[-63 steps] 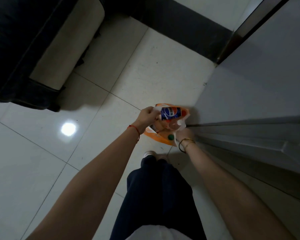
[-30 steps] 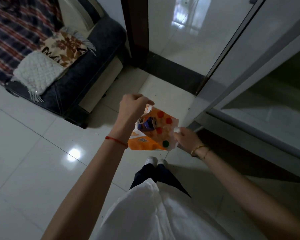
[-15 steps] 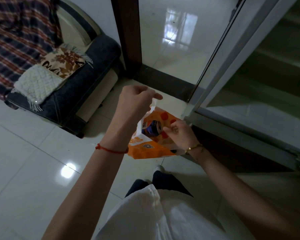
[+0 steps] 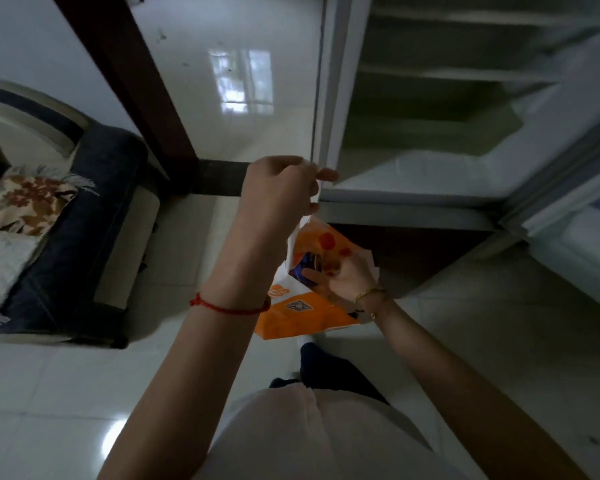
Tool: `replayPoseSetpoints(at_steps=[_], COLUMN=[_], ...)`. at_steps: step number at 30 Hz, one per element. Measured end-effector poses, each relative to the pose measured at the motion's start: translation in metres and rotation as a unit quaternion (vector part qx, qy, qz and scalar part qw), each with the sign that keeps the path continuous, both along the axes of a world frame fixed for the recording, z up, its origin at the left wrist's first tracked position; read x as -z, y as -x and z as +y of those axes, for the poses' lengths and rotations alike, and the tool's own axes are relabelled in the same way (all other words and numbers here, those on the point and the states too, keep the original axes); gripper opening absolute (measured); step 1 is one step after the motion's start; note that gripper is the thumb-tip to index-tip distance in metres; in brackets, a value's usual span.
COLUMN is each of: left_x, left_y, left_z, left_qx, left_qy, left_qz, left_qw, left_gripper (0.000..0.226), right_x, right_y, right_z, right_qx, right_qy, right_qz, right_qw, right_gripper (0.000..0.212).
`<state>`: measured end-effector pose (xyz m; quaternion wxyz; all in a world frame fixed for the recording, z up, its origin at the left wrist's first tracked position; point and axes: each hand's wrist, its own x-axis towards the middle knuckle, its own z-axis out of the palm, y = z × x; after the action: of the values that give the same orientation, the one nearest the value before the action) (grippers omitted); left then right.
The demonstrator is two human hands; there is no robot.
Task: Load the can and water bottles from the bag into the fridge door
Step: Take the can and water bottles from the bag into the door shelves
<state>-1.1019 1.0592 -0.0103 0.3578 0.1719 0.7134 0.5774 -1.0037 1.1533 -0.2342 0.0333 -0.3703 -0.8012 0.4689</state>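
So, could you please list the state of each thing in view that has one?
bag: off the floor, hanging open from the left hand.
left hand: raised, fingers pinched shut on the bag's top edge.
right hand: in the bag's mouth, fingers closed around the can.
can: inside the bag, partly showing.
fridge: open, shelves in view look bare.
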Motion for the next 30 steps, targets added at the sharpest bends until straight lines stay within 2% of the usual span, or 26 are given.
replayPoseSetpoints(at_steps=[4, 7, 10, 12, 19, 21, 24, 27, 30], left_x=[-0.008, -0.005, -0.007, -0.010, -0.018, -0.019, -0.018, -0.018, -0.018], left_y=[-0.022, -0.044, -0.065, -0.077, -0.126, -0.142, -0.165, -0.189, -0.211], left_z=[0.015, 0.021, 0.028, 0.038, 0.075, 0.088, 0.110, 0.129, 0.147], left_qx=[0.088, 0.102, 0.120, 0.144, 0.219, 0.229, 0.239, 0.239, 0.224], left_qy=[-0.001, -0.021, -0.036, -0.045, -0.063, -0.064, -0.057, -0.062, -0.066], left_qz=[-0.063, -0.037, -0.029, -0.038, -0.060, -0.068, -0.078, -0.087, -0.094], left_qw=[0.994, 0.994, 0.992, 0.988, 0.972, 0.969, 0.966, 0.965, 0.968], left_gripper=[0.031, 0.030, 0.032, 0.031, 0.030, 0.030, 0.030, 0.031, 0.030], right_x=[-0.009, -0.016, -0.026, -0.038, -0.077, -0.088, -0.102, -0.118, -0.131], right_y=[-0.035, -0.065, -0.095, -0.117, -0.197, -0.218, -0.251, -0.281, -0.310], right_z=[0.001, 0.002, 0.006, 0.010, 0.032, 0.040, 0.054, 0.072, 0.097], right_qx=[0.055, 0.136, 0.179, 0.214, 0.349, 0.356, 0.358, 0.342, 0.334], right_qy=[0.042, 0.023, 0.041, 0.084, 0.055, 0.040, 0.012, 0.002, -0.024], right_qz=[-0.023, -0.018, -0.010, 0.018, 0.079, 0.090, 0.104, 0.135, 0.156], right_qw=[0.997, 0.990, 0.983, 0.973, 0.932, 0.929, 0.928, 0.930, 0.929], right_gripper=[0.038, 0.023, 0.030, 0.046, 0.044, 0.037, 0.044, 0.034, 0.038])
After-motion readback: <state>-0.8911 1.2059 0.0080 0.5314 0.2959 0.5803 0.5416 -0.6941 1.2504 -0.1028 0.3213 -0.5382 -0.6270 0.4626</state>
